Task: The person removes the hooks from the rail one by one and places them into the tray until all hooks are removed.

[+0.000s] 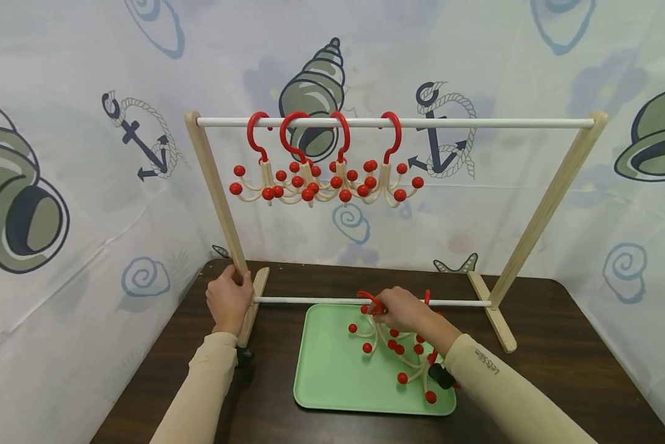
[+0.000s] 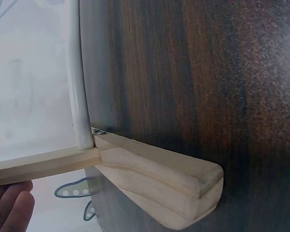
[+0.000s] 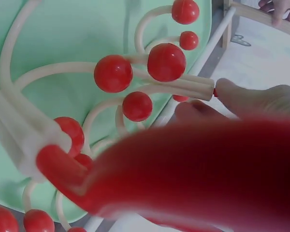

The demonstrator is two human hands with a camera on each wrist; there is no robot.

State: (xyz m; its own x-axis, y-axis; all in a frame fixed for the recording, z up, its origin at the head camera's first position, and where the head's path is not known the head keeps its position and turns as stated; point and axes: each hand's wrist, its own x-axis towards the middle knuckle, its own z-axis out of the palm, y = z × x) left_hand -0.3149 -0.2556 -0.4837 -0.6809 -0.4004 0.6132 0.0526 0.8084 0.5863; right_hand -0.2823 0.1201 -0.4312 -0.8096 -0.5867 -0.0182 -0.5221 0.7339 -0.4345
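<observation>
Red hook pinched in right hand, wooden upright gripped by left hand

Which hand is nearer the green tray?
Right. The right hand is at the far edge of the green tray, gripping a hook; the left hand is left of the tray, at a wooden upright.

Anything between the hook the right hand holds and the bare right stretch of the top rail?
Nothing visible blocks that bare stretch of the top rail. But the rightmost hung hanger dangles roughly above the right hand, so moving the hook right first looks safer.
</observation>
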